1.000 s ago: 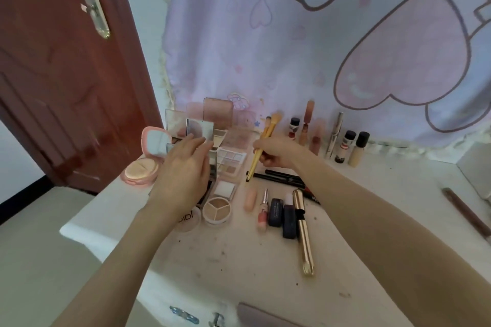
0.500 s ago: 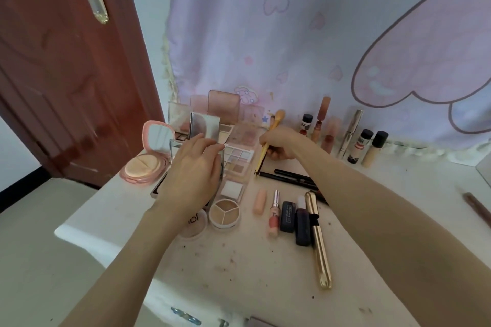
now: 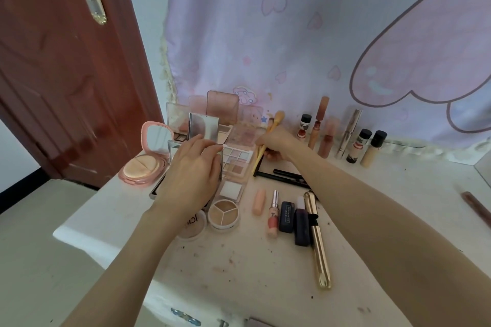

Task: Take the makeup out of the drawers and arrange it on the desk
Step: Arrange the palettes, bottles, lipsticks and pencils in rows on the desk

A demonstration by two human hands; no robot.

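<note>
I am seeing my right hand [image 3: 276, 142] gripping a yellow brush [image 3: 267, 141], tilted, at the far middle of the desk [image 3: 239, 268]. My left hand [image 3: 192, 175] is lying over an open mirrored compact [image 3: 204, 129], fingers curled at its edge; whether it is gripping, I cannot tell. Palettes, lipsticks [image 3: 287, 216] and bottles [image 3: 358, 145] are lying around them.

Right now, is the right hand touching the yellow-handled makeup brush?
Touching. The head view shows the right hand with its fingers curled round the yellow-handled makeup brush, whose handle emerges below the hand.
</note>
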